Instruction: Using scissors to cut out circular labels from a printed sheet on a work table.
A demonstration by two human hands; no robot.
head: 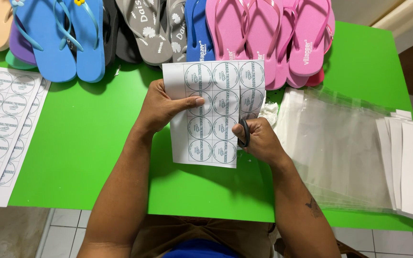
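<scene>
The green worktop (96,138) carries flip-flops (244,28) along its far edge and clear bags (335,143) at right. Above its centre, the left hand (161,106) pinches the label sheet (211,110). The right hand (259,138) grips scissors (243,125), blades cutting into the sheet.

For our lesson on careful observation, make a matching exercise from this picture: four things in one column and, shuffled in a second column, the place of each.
Things:
1. scissors
2. sheet of round labels
3. clear plastic bags
4. flip-flops

Places:
a. in a row along the table's far edge
b. stacked to the person's right on the green table
c. in the right hand
d. pinched by the left hand

Pairs: 1-c, 2-d, 3-b, 4-a
</scene>
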